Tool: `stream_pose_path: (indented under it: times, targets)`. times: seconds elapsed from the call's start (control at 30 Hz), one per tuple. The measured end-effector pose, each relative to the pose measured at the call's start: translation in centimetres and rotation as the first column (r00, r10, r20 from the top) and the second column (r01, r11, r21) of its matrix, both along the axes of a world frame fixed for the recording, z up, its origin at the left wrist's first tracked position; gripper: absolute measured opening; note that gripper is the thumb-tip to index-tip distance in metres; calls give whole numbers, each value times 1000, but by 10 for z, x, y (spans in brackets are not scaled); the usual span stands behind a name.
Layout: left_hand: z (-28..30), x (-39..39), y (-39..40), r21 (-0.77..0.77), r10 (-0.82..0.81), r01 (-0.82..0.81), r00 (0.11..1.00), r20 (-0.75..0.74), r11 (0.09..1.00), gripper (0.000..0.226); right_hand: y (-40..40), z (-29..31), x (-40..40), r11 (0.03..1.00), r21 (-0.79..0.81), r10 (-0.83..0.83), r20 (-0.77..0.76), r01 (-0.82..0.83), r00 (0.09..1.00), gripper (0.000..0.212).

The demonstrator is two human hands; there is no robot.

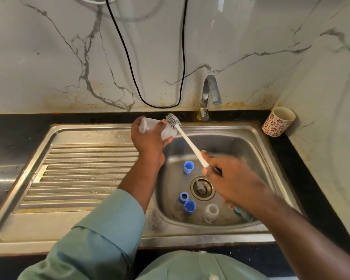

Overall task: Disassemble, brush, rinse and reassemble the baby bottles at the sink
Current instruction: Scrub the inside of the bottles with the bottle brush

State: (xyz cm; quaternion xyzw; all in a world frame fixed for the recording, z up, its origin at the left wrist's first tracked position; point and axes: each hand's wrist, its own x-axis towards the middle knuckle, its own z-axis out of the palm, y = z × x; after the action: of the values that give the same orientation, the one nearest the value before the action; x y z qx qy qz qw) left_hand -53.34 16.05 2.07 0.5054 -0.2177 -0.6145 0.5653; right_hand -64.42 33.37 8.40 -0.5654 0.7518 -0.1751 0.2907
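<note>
Bottle (156,129) brushing is the step in hand, judging by the layout: a clear bottle body lies on its side in the left hand (149,141) above the sink's (251,138) back rim, just left of frame centre, with its mouth toward the right. The brush (173,120) head sits at that mouth, outside the bottle or barely at its lip; whether any bristles are inside cannot be told.

The left fingers (167,141) curl round the bottle's middle, thumb over the top, holding it firm. The right hand (228,176) grips the lower end of the white brush handle, fingers wrapped close around it, the thumb pressing along the shaft.

The next move probably calls for lining the brush head with the opening and pushing it straight in, while the left hand keeps the bottle steady against the thrust.

Much seems left to do. In the basin lie three blue parts: one cap (188,167) above the drain (202,188), a ring (183,197) and a second cap (190,207) lower left of it. A second clear bottle (211,213) lies below the drain. The tap (209,93) shows no water running.
</note>
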Motion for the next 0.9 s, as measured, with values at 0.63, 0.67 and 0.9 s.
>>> stream_pose_path:
  times: [0.63, 0.67, 0.9]
  targets:
    - [-7, 9, -5, 51, 162, -156, 978, -133, 986, 48, -7, 12, 14, 986, -43, 142, -262, -159, 954, 38]
    - [-7, 8, -4, 81, 171, -161, 975, -141, 984, 48, -8, 11, 14, 986, -45, 141, -289, -161, 947, 39]
    - [-8, 5, 2, 203, 233, -193, 951, -201, 960, 60, 0, 13, 13, 978, 97, 208, -371, -185, 905, 49]
